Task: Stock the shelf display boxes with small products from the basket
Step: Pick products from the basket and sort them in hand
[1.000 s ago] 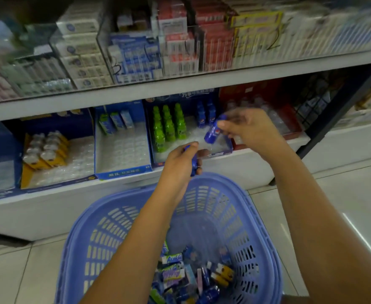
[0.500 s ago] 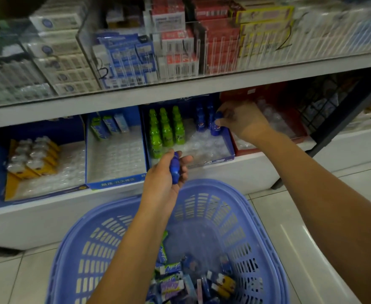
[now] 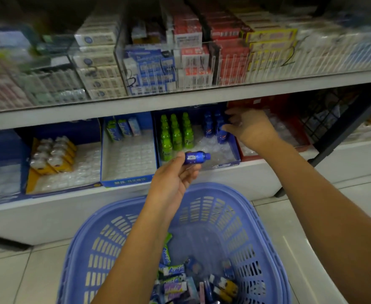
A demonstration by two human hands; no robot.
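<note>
A blue plastic basket (image 3: 134, 229) stands on the floor below me, with several small packets and bottles (image 3: 193, 284) at its bottom. My left hand (image 3: 171, 181) pinches a small blue bottle (image 3: 196, 157) lying sideways, just in front of the blue display box (image 3: 228, 164) on the lower shelf. That box holds rows of green bottles (image 3: 175, 137) and a few blue bottles (image 3: 213, 126) at the back right. My right hand (image 3: 251, 128) reaches into the box's right rear corner, fingers spread loosely, thumb against a standing blue bottle (image 3: 222, 135).
To the left sit a blue box (image 3: 127, 183) with a few packets at the back and a yellow-lined box (image 3: 55, 154) of white-capped items. A red box (image 3: 289, 137) lies right of my hand. The upper shelf (image 3: 180, 99) overhangs, packed with cartons behind a clear guard.
My right hand has set its blue bottle upright in the box and loosened its fingers. My left hand has lifted its bottle higher and turned it sideways.
</note>
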